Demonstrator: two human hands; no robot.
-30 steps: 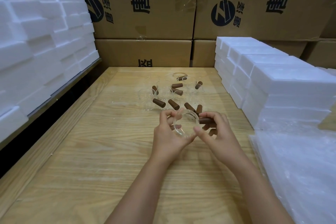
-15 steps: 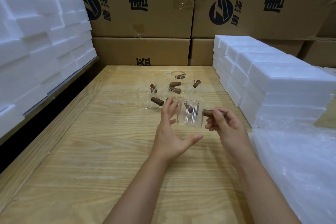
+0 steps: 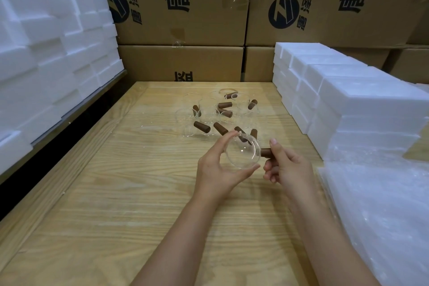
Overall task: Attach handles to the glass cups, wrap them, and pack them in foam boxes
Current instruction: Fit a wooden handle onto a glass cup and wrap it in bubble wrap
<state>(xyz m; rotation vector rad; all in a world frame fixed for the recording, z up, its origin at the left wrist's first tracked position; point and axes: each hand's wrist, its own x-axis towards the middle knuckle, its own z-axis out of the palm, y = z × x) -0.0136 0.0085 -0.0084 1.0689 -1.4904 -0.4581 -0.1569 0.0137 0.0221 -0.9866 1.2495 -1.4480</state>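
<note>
Through the head camera, my left hand (image 3: 216,165) pinches the glass cup (image 3: 242,152) between forefinger on top and thumb beneath, holding it tipped on its side above the wooden table (image 3: 116,193). My right hand (image 3: 287,167) curls round the brown handle (image 3: 266,152) at the cup's right side. More cups with handles (image 3: 209,118) stand just beyond, and foam boxes (image 3: 348,104) are stacked to the right.

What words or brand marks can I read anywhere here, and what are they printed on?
"唐泽": large print on the upper left carton and the upper right carton.
"唐泽" with "®": small, beside a round logo on both of those.
"地址": smaller print on the upper left carton; the rest is cut off.
Lower carton: one character, half hidden, unreadable.
Foam boxes: no print.
</note>
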